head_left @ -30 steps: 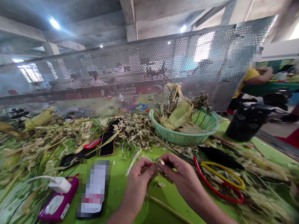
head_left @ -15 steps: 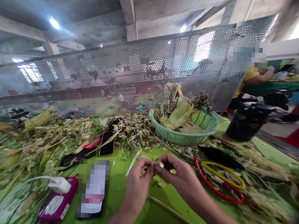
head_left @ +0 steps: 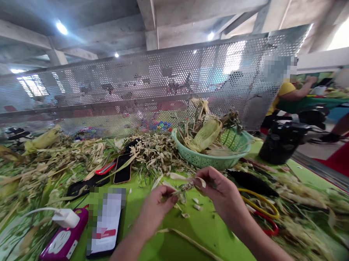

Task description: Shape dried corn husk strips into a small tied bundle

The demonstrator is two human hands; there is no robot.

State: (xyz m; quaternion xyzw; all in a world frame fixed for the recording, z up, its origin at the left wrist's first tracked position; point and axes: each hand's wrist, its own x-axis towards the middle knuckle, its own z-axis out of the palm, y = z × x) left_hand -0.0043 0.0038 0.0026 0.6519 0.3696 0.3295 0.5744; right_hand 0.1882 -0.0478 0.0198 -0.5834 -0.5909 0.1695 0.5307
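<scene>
My left hand (head_left: pixel 155 207) and my right hand (head_left: pixel 220 191) are both pinched on a short twisted strip of dry corn husk (head_left: pixel 185 185), held just above the green table (head_left: pixel 203 241). The right hand grips the higher end, the left hand the lower end. Small husk bits (head_left: pixel 194 203) lie on the table under the strip. Behind my hands stands a teal basket (head_left: pixel 210 159) with a corn cob in its husk (head_left: pixel 207 133).
Loose husks (head_left: pixel 73 156) cover the left and back of the table. Phones (head_left: pixel 107 222), a purple power strip with a white plug (head_left: pixel 65 239), red and yellow loops (head_left: pixel 261 207), a black container (head_left: pixel 280 142) and a perforated metal screen (head_left: pixel 165 79) surround me. A person in yellow (head_left: pixel 284 93) sits far right.
My right hand has risen and drawn away from the left, stretching the husk strip between them. A few more husk bits lie on the table. The view has shifted slightly.
</scene>
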